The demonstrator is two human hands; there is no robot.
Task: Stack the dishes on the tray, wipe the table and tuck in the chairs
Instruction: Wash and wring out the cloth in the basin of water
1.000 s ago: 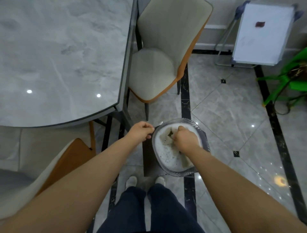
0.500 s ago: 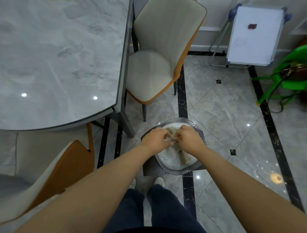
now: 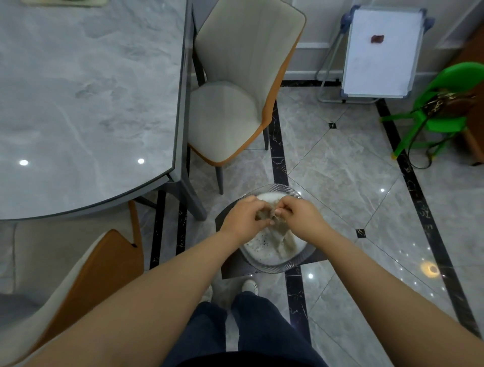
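A clear ribbed glass bowl (image 3: 275, 264) of foamy water sits on a dark low stand on the floor in front of my feet. My left hand (image 3: 245, 218) and my right hand (image 3: 301, 217) are together over the bowl, both gripping a wet beige cloth (image 3: 284, 242) whose tail hangs down into the water. The grey marble table (image 3: 86, 104) fills the upper left. A cream and orange chair (image 3: 235, 104) stands pulled out at its right side. Another such chair (image 3: 86, 277) is at the lower left.
A white board on a folding stand (image 3: 381, 49) leans at the far wall. A green plastic chair (image 3: 445, 104) with a bag on it stands at the right. A pale tray edge (image 3: 65, 2) shows at the table's top. Glossy tiled floor lies around.
My left hand has moved from the bowl's left rim onto the cloth, joining my right hand. Both hands have lifted the cloth partly out of the water.
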